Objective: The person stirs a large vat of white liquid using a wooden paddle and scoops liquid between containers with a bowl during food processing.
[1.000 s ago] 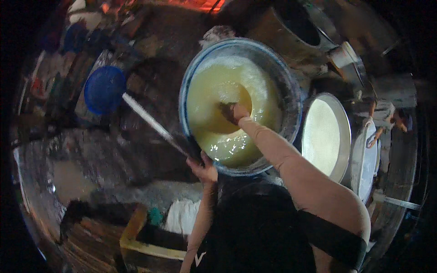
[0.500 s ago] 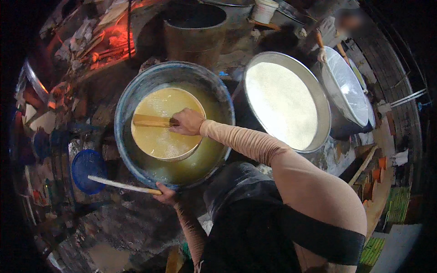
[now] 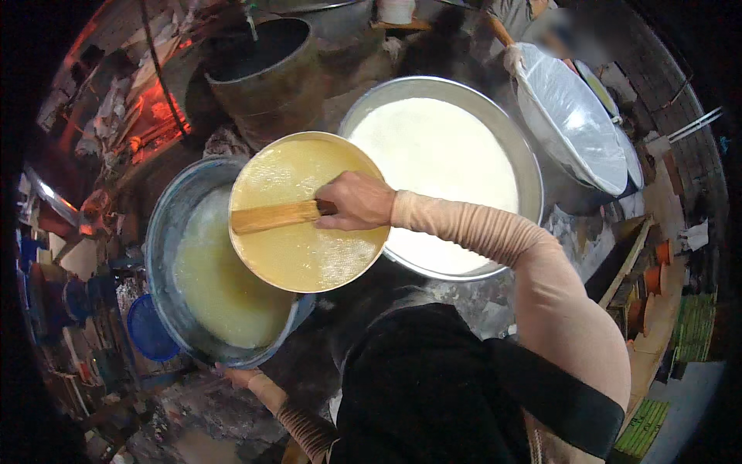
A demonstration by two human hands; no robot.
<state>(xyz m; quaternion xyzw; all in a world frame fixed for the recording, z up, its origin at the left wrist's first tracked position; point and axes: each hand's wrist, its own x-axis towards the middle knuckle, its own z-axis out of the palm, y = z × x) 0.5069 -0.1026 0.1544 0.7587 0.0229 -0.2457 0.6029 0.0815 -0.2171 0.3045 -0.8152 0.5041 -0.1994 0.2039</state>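
Note:
My right hand (image 3: 355,199) is closed round the wooden crossbar (image 3: 263,218) of a round pail (image 3: 282,263) brimming with frothy yellowish liquid, held over the space between two large vessels. To the left is a blue-grey tub (image 3: 166,301) with cloudy yellow-green liquid. To the right, partly under the pail and my arm, is a wide metal pan (image 3: 527,185) with smooth white content. My left hand (image 3: 241,374) is at the tub's near rim, its fingers mostly hidden.
A dark drum (image 3: 267,100) stands behind; red-glowing firewood (image 3: 154,116) lies at upper left. A blue round lid (image 3: 151,332) is left of the tub. A lined vessel (image 3: 572,124) with wooden handles is at upper right, a blurred person (image 3: 553,35) beyond it.
The pail has risen out of the tub's liquid and moved right in my right hand, toward the pan. The pale stick that my left hand held earlier no longer shows.

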